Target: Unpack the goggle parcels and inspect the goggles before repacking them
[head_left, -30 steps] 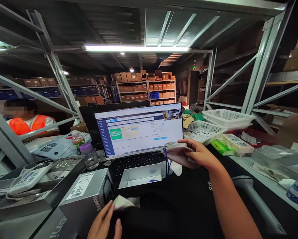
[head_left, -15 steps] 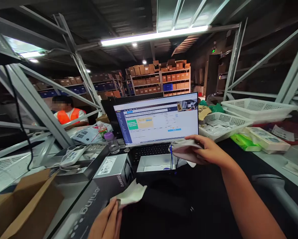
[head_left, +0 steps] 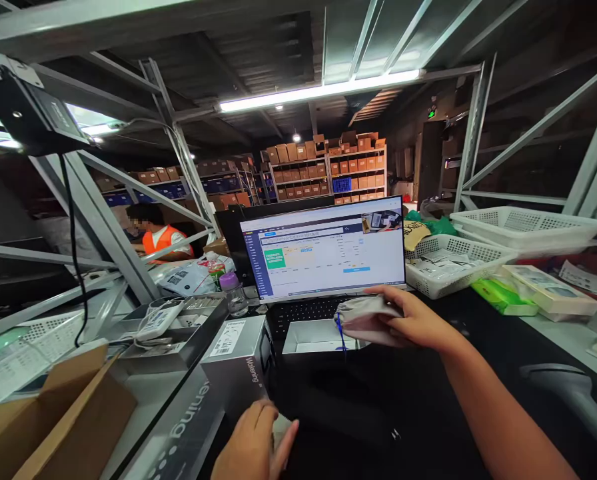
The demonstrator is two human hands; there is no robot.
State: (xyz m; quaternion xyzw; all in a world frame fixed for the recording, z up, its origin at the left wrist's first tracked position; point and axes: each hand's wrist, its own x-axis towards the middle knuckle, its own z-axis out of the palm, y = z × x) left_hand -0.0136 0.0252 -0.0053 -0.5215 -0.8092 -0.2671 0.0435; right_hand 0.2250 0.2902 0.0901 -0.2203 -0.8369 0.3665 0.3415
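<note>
1. Warehouse packing station: steel racking overhead, shelves of cardboard cartons far back, black table [head_left: 478,327] up front. Head view only.
2. Open laptop [head_left: 328,250] at centre, screen showing a web form with a green block. Text too small to read.
3. Right hand [head_left: 418,320] has its fingers curled tight around a grey cloth pouch [head_left: 366,317], held just above the metal tray [head_left: 311,337] on the keyboard. A blue cord [head_left: 339,330] dangles from the pouch.
4. Left hand [head_left: 251,443] is low at the frame edge, fingers together over a white paper scrap [head_left: 280,427]. Can't tell if it pinches or only presses.
5. Step, as a judgement: pouch in hand over the tray, paper kept down on the table. Any shift of the pouch calls for clearing the tray rim and minding the loose cord.
6. Writing: grey box [head_left: 238,360] beside the left hand has a barcode label and a word like "Wol…ing". Its long side shows "…ening".
7. Around: purple-capped bottle [head_left: 233,293], white mesh baskets [head_left: 523,227], green pack [head_left: 503,300], open cardboard box [head_left: 53,413], and a person in an orange vest [head_left: 161,240] at the left.
</note>
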